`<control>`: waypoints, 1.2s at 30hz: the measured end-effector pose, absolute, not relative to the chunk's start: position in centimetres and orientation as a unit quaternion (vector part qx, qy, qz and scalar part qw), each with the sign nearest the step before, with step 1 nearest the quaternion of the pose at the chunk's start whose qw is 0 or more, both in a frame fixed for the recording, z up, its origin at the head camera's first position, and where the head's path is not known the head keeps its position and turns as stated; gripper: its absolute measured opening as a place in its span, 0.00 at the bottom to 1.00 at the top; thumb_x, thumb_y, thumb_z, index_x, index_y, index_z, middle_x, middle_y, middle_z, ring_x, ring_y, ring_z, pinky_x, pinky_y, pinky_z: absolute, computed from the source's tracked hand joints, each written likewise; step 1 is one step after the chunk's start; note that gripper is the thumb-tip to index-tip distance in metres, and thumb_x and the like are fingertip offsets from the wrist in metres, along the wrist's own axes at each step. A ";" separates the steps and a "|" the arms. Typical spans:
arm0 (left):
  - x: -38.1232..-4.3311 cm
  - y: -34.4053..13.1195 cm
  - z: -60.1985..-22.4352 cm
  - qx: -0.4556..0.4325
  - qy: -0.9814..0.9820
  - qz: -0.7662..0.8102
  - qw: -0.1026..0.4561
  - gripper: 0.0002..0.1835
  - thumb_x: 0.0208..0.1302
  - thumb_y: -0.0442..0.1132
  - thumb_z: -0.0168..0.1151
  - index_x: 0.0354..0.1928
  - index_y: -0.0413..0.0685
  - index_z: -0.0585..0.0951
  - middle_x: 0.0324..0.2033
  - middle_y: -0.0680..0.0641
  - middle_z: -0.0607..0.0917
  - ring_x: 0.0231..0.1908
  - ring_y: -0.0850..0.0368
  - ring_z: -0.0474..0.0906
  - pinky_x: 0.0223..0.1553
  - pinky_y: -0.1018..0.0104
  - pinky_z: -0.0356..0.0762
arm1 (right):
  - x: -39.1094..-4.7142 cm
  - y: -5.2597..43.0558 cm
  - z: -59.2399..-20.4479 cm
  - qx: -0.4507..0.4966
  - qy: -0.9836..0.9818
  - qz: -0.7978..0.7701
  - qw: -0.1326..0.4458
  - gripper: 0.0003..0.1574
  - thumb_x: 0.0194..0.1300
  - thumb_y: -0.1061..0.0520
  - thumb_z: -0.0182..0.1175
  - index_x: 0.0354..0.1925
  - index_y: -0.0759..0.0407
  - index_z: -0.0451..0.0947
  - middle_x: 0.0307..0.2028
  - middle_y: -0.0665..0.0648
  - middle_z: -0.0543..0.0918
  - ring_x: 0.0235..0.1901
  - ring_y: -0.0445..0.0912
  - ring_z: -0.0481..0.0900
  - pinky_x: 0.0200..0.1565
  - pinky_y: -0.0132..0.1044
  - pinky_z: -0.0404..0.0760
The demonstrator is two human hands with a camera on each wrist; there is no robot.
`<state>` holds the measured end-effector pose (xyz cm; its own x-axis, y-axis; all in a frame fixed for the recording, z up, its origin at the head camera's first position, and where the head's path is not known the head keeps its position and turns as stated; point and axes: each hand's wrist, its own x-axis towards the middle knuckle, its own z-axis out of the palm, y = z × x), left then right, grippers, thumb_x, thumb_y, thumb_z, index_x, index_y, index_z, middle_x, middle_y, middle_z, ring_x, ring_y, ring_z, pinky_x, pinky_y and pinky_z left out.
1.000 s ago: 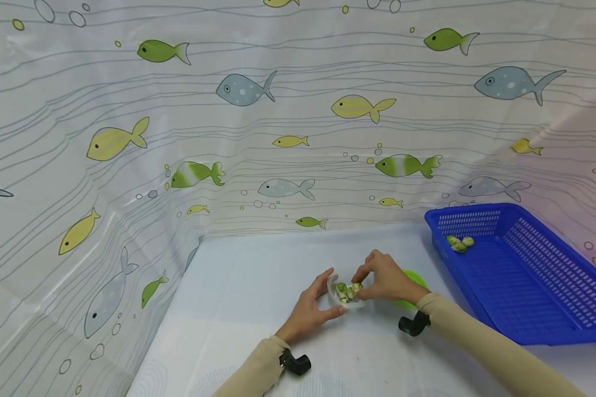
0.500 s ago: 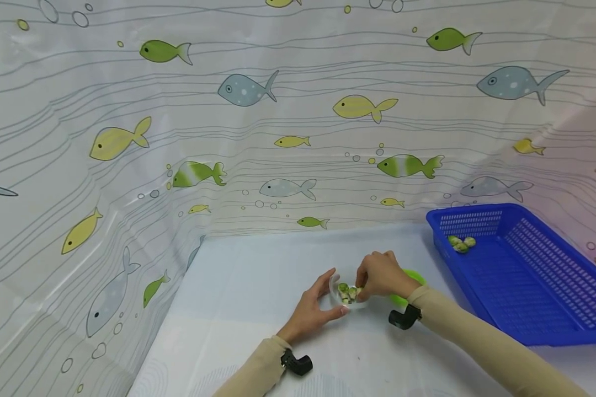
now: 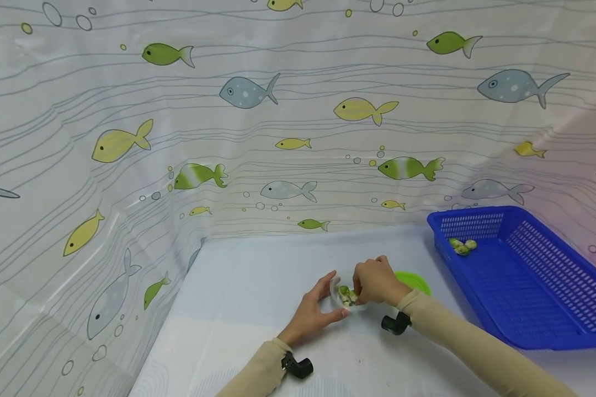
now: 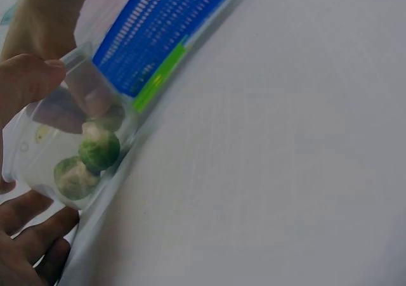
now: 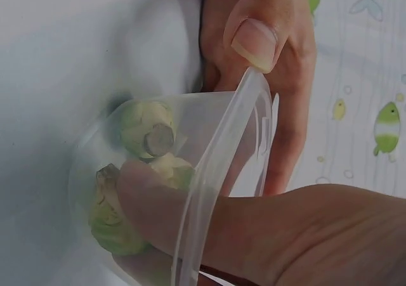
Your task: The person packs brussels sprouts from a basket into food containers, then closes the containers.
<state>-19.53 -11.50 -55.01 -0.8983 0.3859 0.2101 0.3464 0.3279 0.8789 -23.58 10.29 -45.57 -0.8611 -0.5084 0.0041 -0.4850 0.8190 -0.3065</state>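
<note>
A clear plastic container (image 4: 28, 162) stands on the white table with several Brussels sprouts (image 4: 99, 154) inside. My left hand (image 3: 312, 314) holds it from the left, thumb at the near rim and fingers spread around the far side. From the right, my right hand (image 3: 376, 283) reaches down into the container. Its thumb lies against a pale green Brussels sprout (image 5: 113, 226) near the bottom in the right wrist view, pinching it against a fingertip partly hidden behind the plastic.
A bright green lid (image 3: 413, 281) lies just right of the container, partly behind my right hand. Farther right stands a blue perforated basket (image 3: 516, 286) with several sprouts (image 3: 462, 246) in its far left corner. A fish-patterned sheet (image 3: 288, 165) rises behind the table.
My right hand has lowered into the container with the sprout, shifting slightly left, its wrist tilting over. More of the green lid now shows. My left hand stays around the container.
</note>
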 end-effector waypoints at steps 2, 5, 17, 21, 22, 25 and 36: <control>-19.5 -11.5 -55.0 0.225 0.815 0.534 0.018 0.50 0.66 0.50 0.77 0.83 0.51 0.60 0.75 0.48 0.76 0.71 0.49 0.76 0.73 0.56 0.74 | -23.5 10.3 -45.6 -0.264 0.952 -0.151 0.034 0.21 0.42 0.55 0.90 0.15 0.44 0.83 0.17 0.39 0.80 0.27 0.41 0.77 0.57 0.64 0.71; -19.5 -11.5 -54.9 0.226 0.816 0.532 0.019 0.50 0.66 0.50 0.77 0.83 0.51 0.60 0.75 0.48 0.76 0.71 0.49 0.76 0.73 0.56 0.74 | -23.5 10.4 -45.7 -0.268 0.950 -0.156 0.039 0.20 0.42 0.55 0.89 0.16 0.45 0.84 0.18 0.40 0.81 0.28 0.41 0.77 0.54 0.63 0.72; -19.6 -11.5 -55.1 0.230 0.818 0.528 0.013 0.50 0.65 0.49 0.77 0.83 0.50 0.60 0.75 0.48 0.76 0.70 0.49 0.78 0.72 0.57 0.74 | -24.2 10.5 -46.5 -0.271 0.946 -0.168 0.057 0.19 0.45 0.53 0.88 0.19 0.45 0.84 0.20 0.40 0.81 0.27 0.42 0.76 0.45 0.61 0.77; -19.7 -11.6 -55.2 0.230 0.818 0.527 0.013 0.50 0.66 0.49 0.76 0.83 0.50 0.60 0.74 0.48 0.76 0.70 0.49 0.78 0.72 0.56 0.74 | -24.1 10.5 -46.7 -0.271 0.947 -0.167 0.045 0.22 0.45 0.53 0.88 0.18 0.46 0.80 0.19 0.40 0.79 0.26 0.41 0.75 0.46 0.61 0.76; -19.6 -11.6 -55.2 0.231 0.818 0.527 0.013 0.50 0.66 0.49 0.76 0.83 0.50 0.60 0.75 0.47 0.76 0.70 0.49 0.78 0.73 0.56 0.74 | -24.0 10.5 -46.8 -0.271 0.947 -0.168 0.043 0.23 0.46 0.53 0.88 0.18 0.45 0.80 0.18 0.40 0.78 0.26 0.40 0.74 0.46 0.61 0.76; -19.6 -11.6 -55.1 0.232 0.817 0.527 0.013 0.50 0.66 0.49 0.76 0.83 0.50 0.60 0.75 0.46 0.76 0.71 0.49 0.77 0.73 0.56 0.74 | -23.9 10.6 -47.0 -0.277 0.944 -0.173 0.036 0.24 0.46 0.53 0.88 0.17 0.45 0.78 0.18 0.40 0.77 0.25 0.40 0.74 0.45 0.60 0.75; -19.6 -11.4 -55.0 0.240 0.816 0.526 0.006 0.49 0.67 0.47 0.76 0.83 0.51 0.60 0.74 0.42 0.76 0.70 0.44 0.78 0.72 0.51 0.75 | -24.1 11.0 -46.9 -0.273 0.943 -0.183 0.058 0.24 0.49 0.50 0.87 0.17 0.45 0.77 0.18 0.41 0.77 0.25 0.41 0.73 0.39 0.50 0.71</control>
<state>-19.57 -11.45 -54.96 -0.8848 0.3981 0.2423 0.3853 0.3323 0.8609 -24.12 10.97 -46.90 -0.8446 -0.5352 -0.0093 -0.4929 0.7843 -0.3768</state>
